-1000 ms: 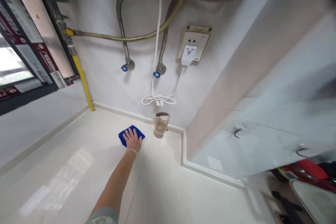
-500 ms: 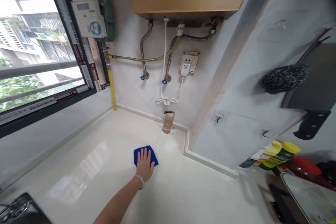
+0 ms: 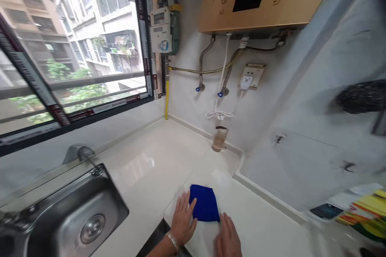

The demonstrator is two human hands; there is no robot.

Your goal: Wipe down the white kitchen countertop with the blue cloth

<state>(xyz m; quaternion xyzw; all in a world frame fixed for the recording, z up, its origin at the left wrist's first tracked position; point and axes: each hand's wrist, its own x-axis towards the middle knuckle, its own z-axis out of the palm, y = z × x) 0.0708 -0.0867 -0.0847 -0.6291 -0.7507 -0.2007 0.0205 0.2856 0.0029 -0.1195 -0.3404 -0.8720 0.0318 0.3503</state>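
Note:
On the white countertop lies a folded blue cloth (image 3: 204,203), roughly square. My left hand (image 3: 182,220), with a bracelet at the wrist, rests along the cloth's left edge. Its fingers are stretched out and the thumb overlaps the cloth's lower left part. By the lower right corner of the cloth is my right hand (image 3: 228,237), slightly blurred, fingers extended and close to the cloth's edge. Neither hand is closed around anything.
A steel sink (image 3: 116,213) with a faucet (image 3: 85,153) is at the left. A brownish cup (image 3: 220,139) stands in the back corner, below hoses and a wall socket (image 3: 253,75). A gold water heater (image 3: 271,4) hangs above. Bottles (image 3: 366,211) stand at the right.
The view has swung left and the sink shows. The blue cloth is nearer to me, no longer under my left palm. My right hand has come into view beside it.

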